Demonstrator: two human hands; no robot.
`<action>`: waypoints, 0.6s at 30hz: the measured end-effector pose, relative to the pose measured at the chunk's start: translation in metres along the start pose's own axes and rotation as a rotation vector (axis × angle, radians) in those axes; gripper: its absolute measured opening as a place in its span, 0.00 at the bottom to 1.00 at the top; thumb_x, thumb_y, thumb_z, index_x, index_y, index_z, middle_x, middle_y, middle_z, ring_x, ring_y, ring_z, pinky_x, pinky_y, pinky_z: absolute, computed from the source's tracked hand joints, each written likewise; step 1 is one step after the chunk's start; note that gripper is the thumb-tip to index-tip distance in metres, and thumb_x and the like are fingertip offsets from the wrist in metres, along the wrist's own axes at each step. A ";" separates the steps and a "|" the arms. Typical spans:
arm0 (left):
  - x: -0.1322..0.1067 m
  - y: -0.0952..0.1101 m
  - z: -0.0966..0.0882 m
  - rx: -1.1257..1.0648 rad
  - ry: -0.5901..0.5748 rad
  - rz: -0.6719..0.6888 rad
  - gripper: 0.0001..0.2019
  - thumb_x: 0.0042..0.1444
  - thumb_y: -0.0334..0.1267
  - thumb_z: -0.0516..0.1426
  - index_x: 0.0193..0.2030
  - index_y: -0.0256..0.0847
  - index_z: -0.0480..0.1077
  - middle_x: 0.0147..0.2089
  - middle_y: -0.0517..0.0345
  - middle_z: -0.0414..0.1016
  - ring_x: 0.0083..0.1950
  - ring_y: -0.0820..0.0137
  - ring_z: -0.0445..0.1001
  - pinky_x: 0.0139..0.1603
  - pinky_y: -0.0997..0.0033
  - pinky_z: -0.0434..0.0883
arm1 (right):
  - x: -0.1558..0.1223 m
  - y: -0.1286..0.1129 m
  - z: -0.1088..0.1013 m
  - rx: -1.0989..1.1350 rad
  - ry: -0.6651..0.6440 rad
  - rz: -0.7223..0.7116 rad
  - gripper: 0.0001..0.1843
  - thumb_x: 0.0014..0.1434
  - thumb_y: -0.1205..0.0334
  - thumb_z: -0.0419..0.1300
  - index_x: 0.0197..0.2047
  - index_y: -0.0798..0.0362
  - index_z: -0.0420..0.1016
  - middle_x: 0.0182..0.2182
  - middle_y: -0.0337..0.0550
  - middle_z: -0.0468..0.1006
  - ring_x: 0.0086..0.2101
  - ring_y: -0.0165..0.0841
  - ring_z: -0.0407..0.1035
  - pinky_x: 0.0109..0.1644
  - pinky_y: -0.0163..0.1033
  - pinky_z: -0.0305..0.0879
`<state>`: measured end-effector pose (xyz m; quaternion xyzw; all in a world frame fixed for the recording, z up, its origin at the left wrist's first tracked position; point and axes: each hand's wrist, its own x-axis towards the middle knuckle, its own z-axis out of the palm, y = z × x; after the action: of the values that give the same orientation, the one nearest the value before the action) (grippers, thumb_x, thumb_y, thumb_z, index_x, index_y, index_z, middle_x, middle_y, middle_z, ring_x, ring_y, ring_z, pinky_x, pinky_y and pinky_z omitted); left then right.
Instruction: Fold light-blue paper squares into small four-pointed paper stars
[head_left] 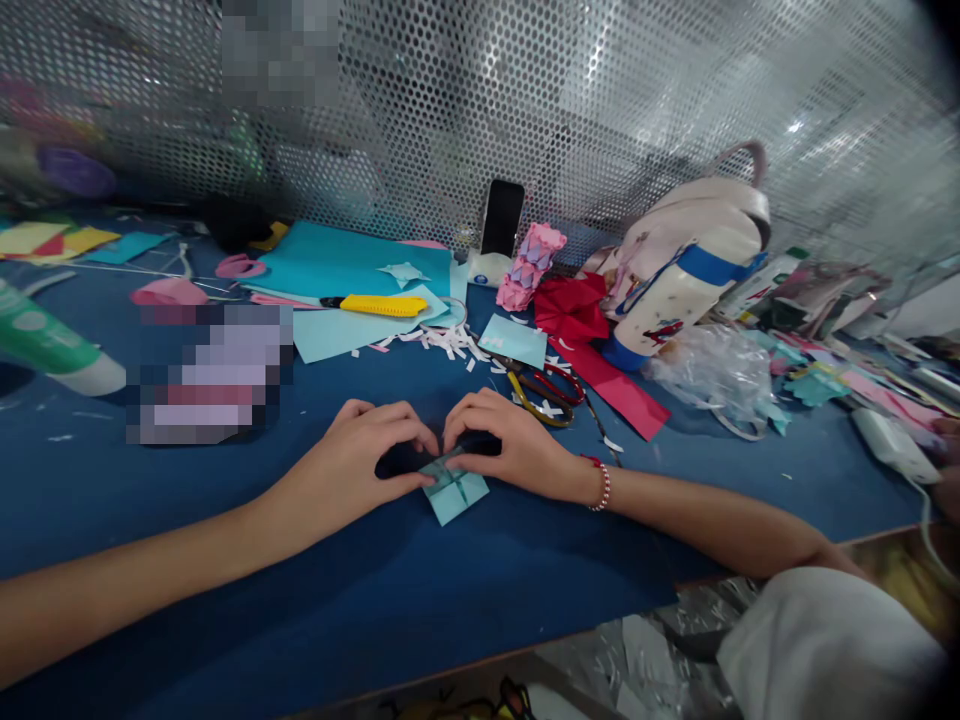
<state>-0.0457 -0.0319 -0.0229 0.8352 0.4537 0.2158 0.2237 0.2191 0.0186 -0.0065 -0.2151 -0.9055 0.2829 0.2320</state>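
A small light-blue square of folded paper (pixel 454 497) lies on the blue tabletop in the middle, its creases crossing near the centre. My left hand (pixel 375 450) pinches its upper left side, thumb on top and fingers curled at the far edge. From the other side my right hand (pixel 502 440), with a beaded bracelet at the wrist, grips the upper right part between thumb and fingers. The paper's far edge is partly hidden behind my fingers. Just beyond the right hand lie scissors (pixel 544 385) with red and yellow handles.
Behind my hands lie white paper scraps (pixel 450 342), a yellow utility knife (pixel 384 305) and blue sheets (pixel 352 262). A phone (pixel 502 218) leans against the perforated metal panel. At right are red paper (pixel 611 385), a bottle (pixel 675 295) and a bag (pixel 667 220); a green tube (pixel 52 340) is left.
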 end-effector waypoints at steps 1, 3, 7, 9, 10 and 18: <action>0.000 0.000 0.000 -0.013 0.007 -0.008 0.25 0.70 0.70 0.59 0.49 0.51 0.82 0.51 0.56 0.82 0.50 0.58 0.77 0.55 0.56 0.71 | 0.000 0.000 -0.001 0.005 0.000 0.007 0.06 0.72 0.62 0.72 0.45 0.50 0.79 0.48 0.43 0.82 0.49 0.38 0.74 0.57 0.44 0.67; 0.000 0.002 0.000 -0.039 0.007 -0.018 0.27 0.69 0.73 0.57 0.48 0.54 0.82 0.50 0.58 0.82 0.48 0.59 0.76 0.54 0.57 0.68 | 0.001 0.002 -0.002 0.018 -0.004 0.016 0.05 0.72 0.62 0.72 0.44 0.50 0.80 0.48 0.43 0.82 0.50 0.37 0.74 0.58 0.44 0.67; 0.001 0.006 -0.002 -0.088 -0.012 -0.023 0.24 0.71 0.69 0.57 0.46 0.54 0.82 0.48 0.60 0.82 0.44 0.62 0.75 0.52 0.59 0.67 | 0.003 0.005 -0.005 0.055 -0.031 0.019 0.05 0.72 0.63 0.72 0.42 0.50 0.81 0.44 0.41 0.83 0.47 0.37 0.74 0.55 0.42 0.69; 0.002 0.009 -0.004 -0.110 -0.020 -0.009 0.20 0.72 0.64 0.57 0.44 0.53 0.81 0.46 0.62 0.83 0.41 0.64 0.75 0.53 0.59 0.67 | 0.004 0.006 -0.007 0.080 -0.056 0.012 0.05 0.72 0.63 0.72 0.42 0.51 0.82 0.40 0.40 0.83 0.42 0.35 0.74 0.51 0.40 0.69; 0.003 0.010 -0.005 -0.120 -0.022 0.001 0.18 0.73 0.61 0.58 0.43 0.53 0.80 0.44 0.64 0.83 0.40 0.65 0.75 0.55 0.58 0.66 | 0.004 0.006 -0.008 0.093 -0.070 0.007 0.04 0.72 0.63 0.72 0.42 0.51 0.82 0.38 0.39 0.83 0.40 0.34 0.74 0.48 0.39 0.69; 0.007 0.017 -0.011 -0.150 0.066 0.070 0.14 0.74 0.51 0.57 0.39 0.52 0.79 0.50 0.61 0.81 0.54 0.60 0.76 0.66 0.53 0.63 | -0.002 -0.006 -0.003 0.117 -0.019 -0.043 0.07 0.73 0.57 0.71 0.47 0.51 0.81 0.38 0.39 0.81 0.39 0.32 0.75 0.44 0.36 0.71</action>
<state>-0.0371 -0.0326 -0.0029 0.8239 0.4137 0.2843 0.2630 0.2210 0.0140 -0.0007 -0.1791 -0.8939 0.3323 0.2417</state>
